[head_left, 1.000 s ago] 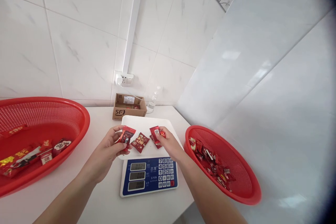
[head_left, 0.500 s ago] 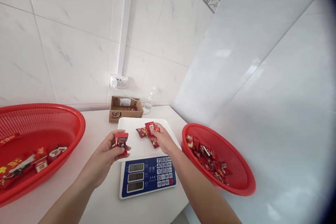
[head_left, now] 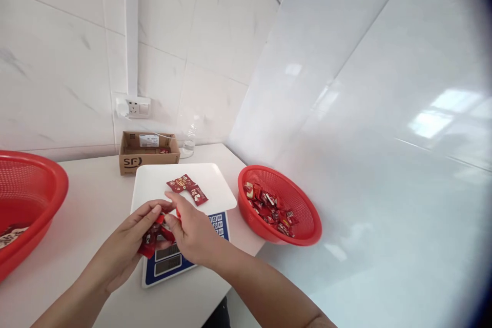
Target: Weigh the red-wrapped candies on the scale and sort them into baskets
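Note:
Both my hands meet over the front of a blue and white electronic scale [head_left: 169, 264]. My left hand [head_left: 128, 238] holds several red candy packets [head_left: 148, 246] in curled fingers. My right hand [head_left: 192, 233] pinches the top of a red packet in that bunch. Two red candy packets [head_left: 187, 188] lie on the scale's white pan [head_left: 154, 184], just beyond my fingers.
A small red mesh basket [head_left: 303, 233] with several red candies stands right of the scale. A large red basket [head_left: 46, 189] is at the left edge. A cardboard box [head_left: 148, 151], a clear bottle [head_left: 189, 141] and a wall socket [head_left: 132, 107] are behind.
My right hand left the packets on the pan and came back to my left hand. My left hand drew nearer and lower. The view swung to the right.

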`<state>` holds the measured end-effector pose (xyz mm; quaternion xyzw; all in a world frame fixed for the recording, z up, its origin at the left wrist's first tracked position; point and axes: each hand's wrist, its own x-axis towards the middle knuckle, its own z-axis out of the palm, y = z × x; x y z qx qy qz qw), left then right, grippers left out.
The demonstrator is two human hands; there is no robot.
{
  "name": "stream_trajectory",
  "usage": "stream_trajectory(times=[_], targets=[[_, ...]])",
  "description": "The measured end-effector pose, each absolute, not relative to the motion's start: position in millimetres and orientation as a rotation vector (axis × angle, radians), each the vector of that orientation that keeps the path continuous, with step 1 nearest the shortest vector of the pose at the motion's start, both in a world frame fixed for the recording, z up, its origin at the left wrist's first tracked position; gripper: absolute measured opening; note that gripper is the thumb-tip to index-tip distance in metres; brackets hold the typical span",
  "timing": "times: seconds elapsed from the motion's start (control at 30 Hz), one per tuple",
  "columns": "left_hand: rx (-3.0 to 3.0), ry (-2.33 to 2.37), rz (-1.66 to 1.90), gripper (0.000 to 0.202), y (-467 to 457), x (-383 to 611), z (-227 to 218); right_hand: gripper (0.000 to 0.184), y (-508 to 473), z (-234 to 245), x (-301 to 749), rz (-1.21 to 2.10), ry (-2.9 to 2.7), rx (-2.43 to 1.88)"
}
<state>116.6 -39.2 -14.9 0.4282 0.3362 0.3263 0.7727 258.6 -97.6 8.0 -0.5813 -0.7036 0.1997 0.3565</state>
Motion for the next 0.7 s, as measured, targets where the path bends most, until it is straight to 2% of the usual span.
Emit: stream_trajectory(times=[0.1,0.17,0.27,0.4,0.53,0.67,0.7], targets=[[0.851,0.711,0.699,0.038,-43.4,119.8,-18.1,0.046,-93.2,9.1,259.0,0.36,-1.774,-1.464],[0.825,0.664,0.648,0.032,-46.7,120.9,-21.8,0.049,-92.8,12.1,257.3,0.411,-1.845,-1.416],[0.79,0.631,0.586,0.029,-50.3,121.2,-26.2,0.061,-97.6,18.6,254.4,0.584,-1.984,-1.452],[0.725,0.626,0.58,0.031,-52.4,120.1,-26.7,0.075,-106.2,25.3,258.4,0.575,-2.084,-1.496],[0.603,0.703,0.644,0.033,-48.4,114.9,-22.6,0.062,-97.1,30.8,300.5,0.441,-1.978,-1.496],[0.49,0.815,0.75,0.02,-37.5,106.1,-9.5,0.046,-75.5,30.2,393.9,0.067,-1.398,-1.953],[0.471,0.832,0.768,0.018,-34.9,104.4,-5.7,0.043,-72.9,27.4,418.5,0.069,-1.286,-2.097]])
